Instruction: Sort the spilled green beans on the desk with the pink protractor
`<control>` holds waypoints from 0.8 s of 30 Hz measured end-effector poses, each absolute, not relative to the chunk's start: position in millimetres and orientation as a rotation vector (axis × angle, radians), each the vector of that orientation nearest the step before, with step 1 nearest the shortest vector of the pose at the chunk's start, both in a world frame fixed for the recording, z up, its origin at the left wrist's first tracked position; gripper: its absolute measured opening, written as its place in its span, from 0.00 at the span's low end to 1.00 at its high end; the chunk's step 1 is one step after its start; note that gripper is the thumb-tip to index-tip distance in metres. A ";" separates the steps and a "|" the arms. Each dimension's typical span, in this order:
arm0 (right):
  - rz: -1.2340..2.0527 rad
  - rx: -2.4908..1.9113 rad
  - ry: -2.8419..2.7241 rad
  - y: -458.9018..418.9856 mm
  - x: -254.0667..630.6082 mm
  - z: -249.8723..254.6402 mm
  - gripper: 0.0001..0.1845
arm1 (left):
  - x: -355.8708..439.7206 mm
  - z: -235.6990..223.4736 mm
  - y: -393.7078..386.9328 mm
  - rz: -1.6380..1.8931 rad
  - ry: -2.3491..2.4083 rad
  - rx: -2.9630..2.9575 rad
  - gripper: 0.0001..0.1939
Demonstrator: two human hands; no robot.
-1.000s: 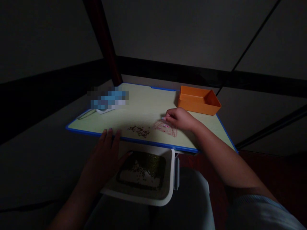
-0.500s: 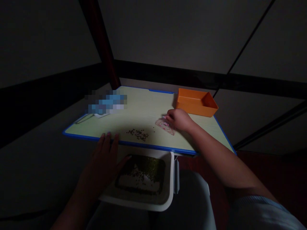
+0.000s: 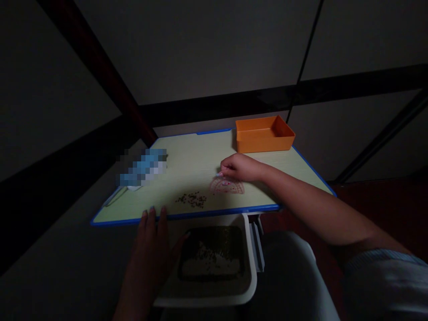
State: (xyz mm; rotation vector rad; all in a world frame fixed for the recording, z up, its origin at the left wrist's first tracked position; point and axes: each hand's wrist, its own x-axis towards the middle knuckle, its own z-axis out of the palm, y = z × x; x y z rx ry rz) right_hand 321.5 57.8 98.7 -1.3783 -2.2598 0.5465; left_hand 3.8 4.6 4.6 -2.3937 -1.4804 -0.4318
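On the pale, blue-edged tabletop (image 3: 190,156), my right hand (image 3: 242,167) pinches the upper, curved edge of a clear pink protractor (image 3: 227,186), which lies nearly flat. To its left is a scattered patch of small dark seed-like grains (image 3: 192,199), with a single grain near the protractor. My left hand (image 3: 154,245) has its fingers stretched out at the table's front edge. Its thumb reaches over a white tray (image 3: 250,276) just below that edge. Inside the tray, more dark grains (image 3: 210,256) lie in a dark-bordered area; the dim light hides their detail.
An orange open box (image 3: 264,145) stands at the table's back right. A blurred blue and white object (image 3: 142,169) lies at the left side. Behind rises a grey panelled wall (image 3: 207,53). The person's legs (image 3: 290,267) are below the table.
The view has tilted and shifted. The protractor has turned with my right hand, its straight side now facing the front edge. My left hand keeps its place at the table edge.
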 end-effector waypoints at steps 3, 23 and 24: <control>0.643 -1.341 -2.309 56.5 324.6 102.0 0.12 | 5.4 6.6 4.1 -0.417 -1.501 -2.393 0.45; 0.519 -1.399 -2.362 57.1 323.8 100.9 0.15 | 3.2 1.2 7.2 -0.404 -1.489 -2.366 0.45; 0.506 -1.402 -2.366 57.2 323.8 100.9 0.15 | 2.9 0.9 7.6 -0.396 -1.491 -2.361 0.45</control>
